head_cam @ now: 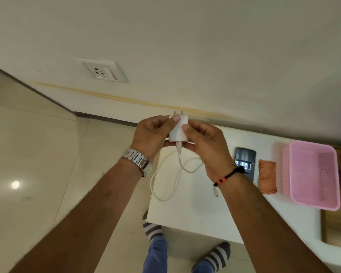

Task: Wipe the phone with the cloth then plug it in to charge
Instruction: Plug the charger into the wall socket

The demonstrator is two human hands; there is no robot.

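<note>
Left hand (152,133): closed on the white charger (178,129), prongs toward 12 o'clock.
Right hand (205,142): gripping the same charger.
Cable (165,194): hangs looped over the tabletop (195,213) edge.
Phone (245,161): flat on the tabletop, at 3 o'clock of the hands.
Cloth (267,176): between phone and pink basket (313,174).
Wall socket (103,70): at 11 o'clock, well apart.

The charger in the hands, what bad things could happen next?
1. A left hand finger lies close to the charger's metal pins; it should move clear before the socket.
2. The cable loops over the table edge, so a pull toward the socket might snag.
3. The cable's loose end lies near the phone; a tug could drag it off.
</note>
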